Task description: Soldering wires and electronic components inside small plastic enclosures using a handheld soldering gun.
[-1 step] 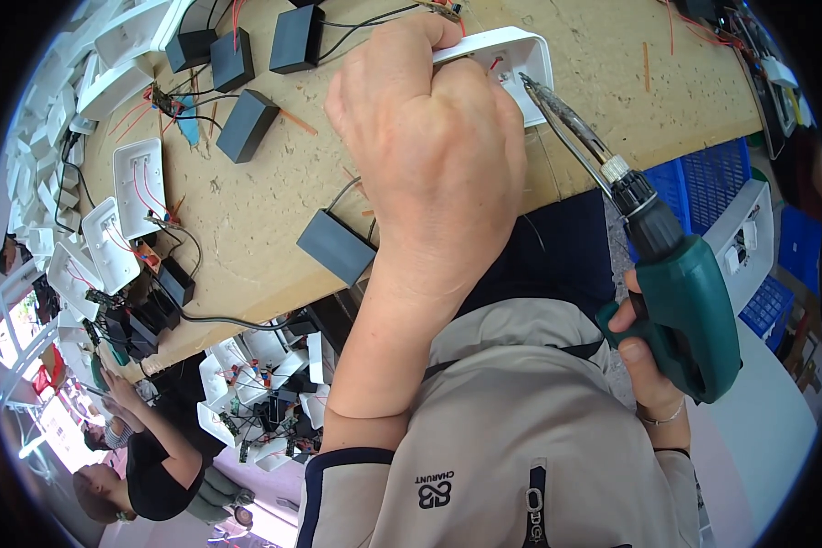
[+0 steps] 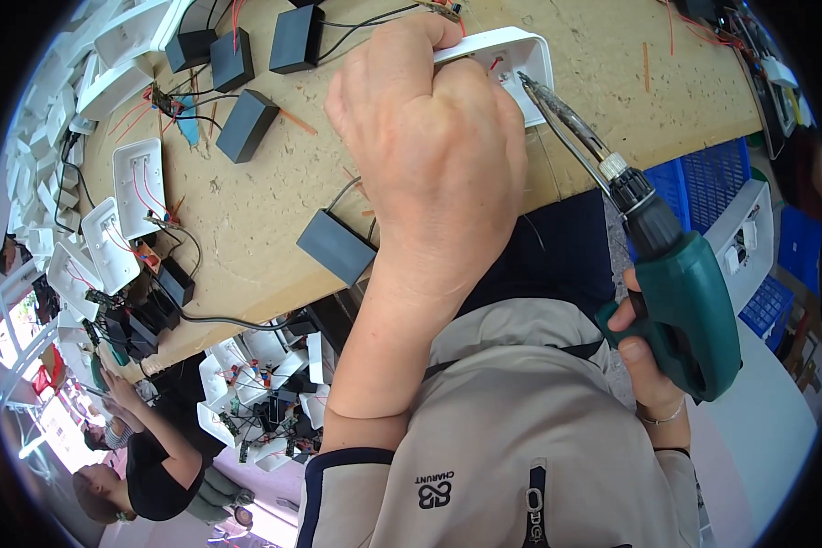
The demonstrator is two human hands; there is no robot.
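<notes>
My left hand (image 2: 429,155) is closed on a white plastic housing (image 2: 525,46) and tilts it at the table's front part. Its fingertips are hidden behind the hand. Inside the open housing a short red wire end (image 2: 496,63) shows by small metal contacts. In my right hand (image 2: 644,365) is a green pistol-grip soldering gun (image 2: 690,310), fingers wrapped round its handle. A dark hot tip and a thin feed tube run from it up to the housing, the tip reaching inside near the contacts. Whether it touches them I cannot tell.
Several black boxes with cables, among them one black box (image 2: 338,247), lie left of my arm on the wooden table (image 2: 603,119). White housings with red wires (image 2: 139,187) stand farther left. Below the table is a pile of wired housings (image 2: 265,393). Blue crates (image 2: 717,173) stand right. Another person (image 2: 155,457) works at lower left.
</notes>
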